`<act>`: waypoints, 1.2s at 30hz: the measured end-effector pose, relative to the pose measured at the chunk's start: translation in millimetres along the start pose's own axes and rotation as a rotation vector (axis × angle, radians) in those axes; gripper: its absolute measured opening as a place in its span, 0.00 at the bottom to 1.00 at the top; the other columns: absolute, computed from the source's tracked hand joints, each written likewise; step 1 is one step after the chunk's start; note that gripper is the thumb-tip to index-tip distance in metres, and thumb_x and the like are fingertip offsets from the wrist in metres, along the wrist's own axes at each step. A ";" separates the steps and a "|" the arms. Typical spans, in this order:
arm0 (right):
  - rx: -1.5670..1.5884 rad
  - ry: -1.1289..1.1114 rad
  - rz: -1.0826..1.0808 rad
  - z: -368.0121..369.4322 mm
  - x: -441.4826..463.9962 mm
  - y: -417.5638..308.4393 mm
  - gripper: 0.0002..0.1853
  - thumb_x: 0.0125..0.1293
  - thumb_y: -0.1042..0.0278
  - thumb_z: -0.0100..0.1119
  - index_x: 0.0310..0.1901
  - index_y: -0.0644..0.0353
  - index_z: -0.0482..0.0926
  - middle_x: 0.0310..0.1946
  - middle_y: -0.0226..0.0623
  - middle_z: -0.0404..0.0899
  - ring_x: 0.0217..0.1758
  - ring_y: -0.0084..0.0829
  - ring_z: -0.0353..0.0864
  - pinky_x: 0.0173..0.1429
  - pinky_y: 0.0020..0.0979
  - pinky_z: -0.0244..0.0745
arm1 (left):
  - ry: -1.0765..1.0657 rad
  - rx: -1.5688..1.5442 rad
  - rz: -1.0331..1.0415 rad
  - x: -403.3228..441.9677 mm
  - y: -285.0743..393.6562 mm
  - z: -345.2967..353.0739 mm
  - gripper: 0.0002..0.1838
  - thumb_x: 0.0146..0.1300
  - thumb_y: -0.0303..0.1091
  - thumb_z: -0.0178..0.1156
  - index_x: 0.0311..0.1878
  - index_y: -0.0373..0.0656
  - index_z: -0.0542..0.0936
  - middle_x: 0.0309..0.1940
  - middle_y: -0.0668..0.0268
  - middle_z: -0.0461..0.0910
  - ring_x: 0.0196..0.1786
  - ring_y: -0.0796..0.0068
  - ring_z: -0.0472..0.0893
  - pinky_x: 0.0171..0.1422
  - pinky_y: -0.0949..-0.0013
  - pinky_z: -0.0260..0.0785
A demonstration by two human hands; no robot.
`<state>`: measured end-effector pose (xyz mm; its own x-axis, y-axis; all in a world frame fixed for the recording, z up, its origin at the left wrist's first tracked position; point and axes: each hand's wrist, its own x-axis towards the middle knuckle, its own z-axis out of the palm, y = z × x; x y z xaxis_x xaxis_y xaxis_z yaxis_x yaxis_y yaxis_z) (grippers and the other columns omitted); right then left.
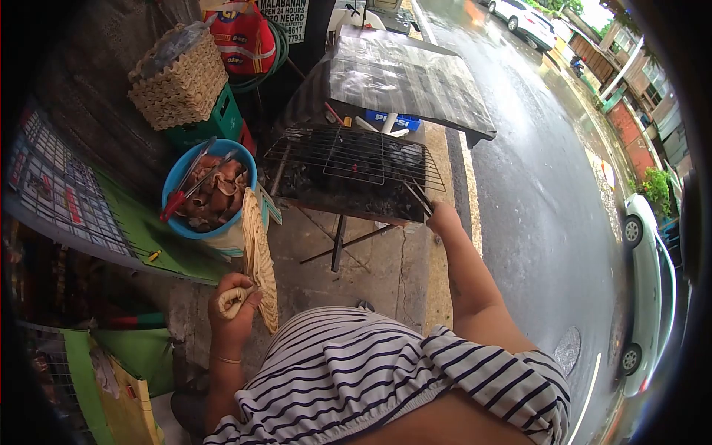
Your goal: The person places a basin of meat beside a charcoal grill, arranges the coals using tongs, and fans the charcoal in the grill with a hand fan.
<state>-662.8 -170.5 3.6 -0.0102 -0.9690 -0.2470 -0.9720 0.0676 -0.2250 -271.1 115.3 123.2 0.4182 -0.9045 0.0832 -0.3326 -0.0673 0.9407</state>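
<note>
My left hand [236, 300] is closed round the handle of a woven hand fan [259, 256], whose blade stands nearly edge-on to me. At the grill's right end, my right hand [443, 218] grips a pair of metal tongs [420, 199]; their tips reach the wire grate [356, 154]. Beneath the grate, dark charcoal [348, 182] fills the grill box, with a small red glow among it. Left of the grill, a blue basin [172, 187] holds brownish-pink strips of meat [221, 194]. Red-handled tongs [173, 203] lie across that basin.
A corrugated metal sheet [415, 74] slopes over the grill's far side, near a blue Pepsi crate [393, 120]. A woven basket [180, 81] sits on a green crate [221, 119] at left. The wet road [538, 185] runs along the right, with a parked white car [647, 289].
</note>
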 end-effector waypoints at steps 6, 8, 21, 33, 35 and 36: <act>0.303 0.019 -0.032 4.6 -32.8 23.4 0.25 0.47 0.70 0.58 0.52 0.54 0.79 0.38 0.53 0.81 0.43 0.49 0.81 0.47 0.39 0.75 | -0.016 -0.005 -0.041 -0.4 12.8 -1.8 0.11 0.51 0.20 0.66 0.37 0.39 0.75 0.32 0.69 0.76 0.34 0.80 0.74 0.40 0.76 0.69; 0.401 0.051 -0.033 9.5 -58.1 25.7 0.27 0.46 0.70 0.58 0.54 0.54 0.78 0.38 0.55 0.80 0.43 0.49 0.81 0.46 0.39 0.74 | -0.042 0.023 -0.020 1.1 10.9 -4.6 0.11 0.52 0.20 0.65 0.38 0.39 0.74 0.32 0.70 0.75 0.35 0.82 0.74 0.41 0.77 0.69; 0.318 0.220 -0.141 28.6 -59.9 -69.5 0.28 0.51 0.68 0.61 0.58 0.61 0.73 0.40 0.58 0.79 0.47 0.52 0.79 0.51 0.43 0.74 | -0.239 -0.029 0.149 24.8 -2.0 -2.9 0.12 0.53 0.19 0.64 0.39 0.40 0.74 0.31 0.72 0.74 0.33 0.85 0.74 0.38 0.79 0.70; 0.281 0.160 -0.049 37.9 -103.0 -52.1 0.38 0.52 0.76 0.55 0.67 0.37 0.63 0.48 0.52 0.70 0.49 0.51 0.77 0.52 0.43 0.74 | 0.038 0.224 0.474 40.5 14.5 -4.1 0.11 0.51 0.21 0.66 0.37 0.40 0.75 0.32 0.62 0.77 0.36 0.65 0.78 0.43 0.67 0.71; 0.286 0.129 0.032 25.8 -119.7 -45.2 0.38 0.52 0.77 0.54 0.67 0.37 0.64 0.49 0.53 0.69 0.50 0.51 0.76 0.52 0.42 0.73 | 0.223 0.449 0.729 46.5 45.1 2.1 0.12 0.48 0.20 0.66 0.35 0.40 0.76 0.34 0.56 0.77 0.40 0.53 0.79 0.46 0.61 0.72; 0.277 0.145 0.040 29.2 -114.6 -38.1 0.38 0.52 0.77 0.54 0.67 0.37 0.64 0.49 0.53 0.69 0.50 0.51 0.76 0.52 0.42 0.73 | 0.042 0.368 0.757 45.6 56.7 7.8 0.12 0.48 0.19 0.67 0.35 0.41 0.77 0.35 0.56 0.77 0.41 0.54 0.79 0.47 0.62 0.72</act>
<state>-617.8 -55.1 13.0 -0.0993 -0.9867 -0.1284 -0.8696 0.1487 -0.4708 -277.5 67.0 177.8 -0.0001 -0.7448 0.6673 -0.7874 0.4114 0.4591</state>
